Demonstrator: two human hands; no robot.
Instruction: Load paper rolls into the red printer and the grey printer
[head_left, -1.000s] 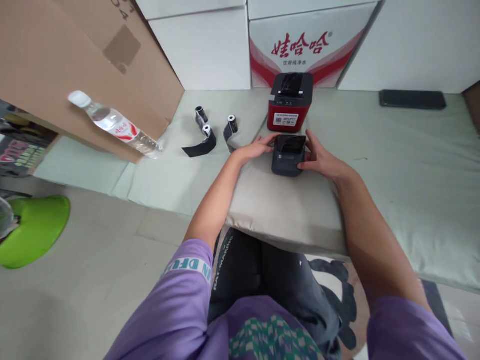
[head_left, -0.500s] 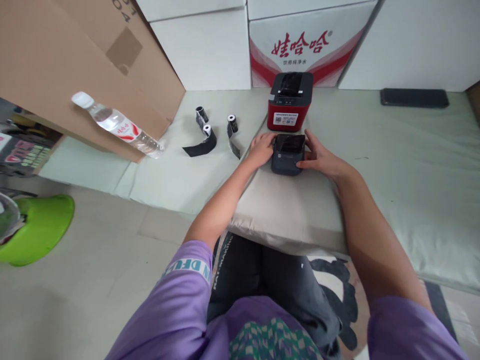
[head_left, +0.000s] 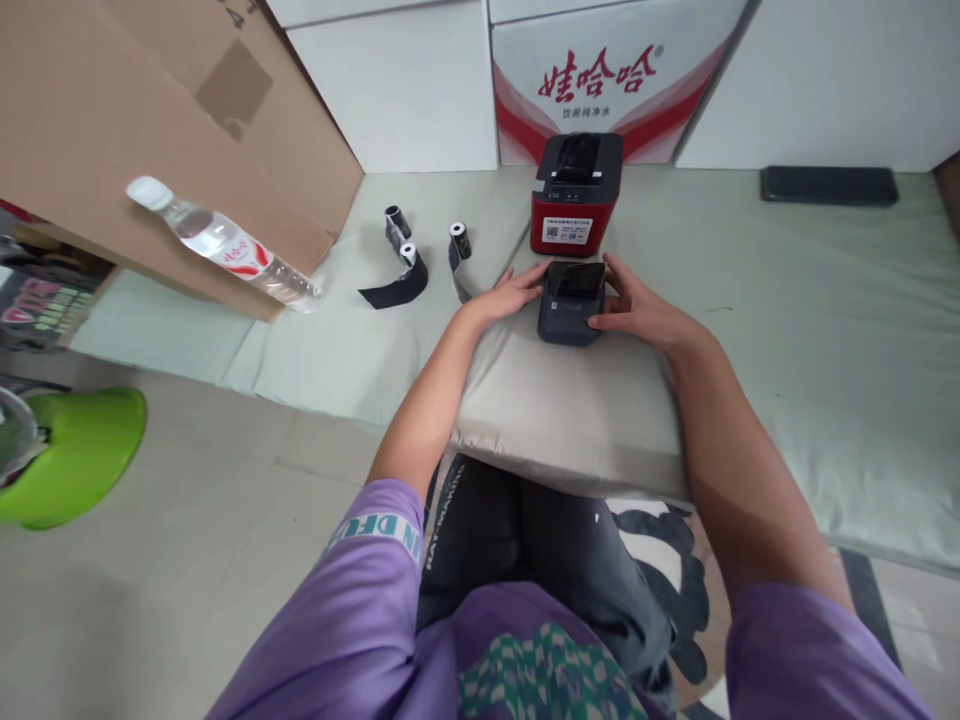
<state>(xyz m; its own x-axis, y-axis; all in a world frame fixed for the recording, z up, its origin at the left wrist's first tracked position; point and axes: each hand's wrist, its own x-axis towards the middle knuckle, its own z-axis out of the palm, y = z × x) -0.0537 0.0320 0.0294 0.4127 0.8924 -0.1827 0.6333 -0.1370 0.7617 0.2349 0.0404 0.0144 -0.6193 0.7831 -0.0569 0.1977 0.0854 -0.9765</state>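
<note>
Two hands on one small dark printer, two printers on the mat in all.

The left hand lies flat with fingers stretched against the dark printer's left side, the right hand cups its right side, thumb on the front corner. Just beyond the fingertips stands one red printer with a QR label, print unreadable. Left of the left fingers lie three black rolls. One water bottle, one white carton reading 娃哈哈.
</note>
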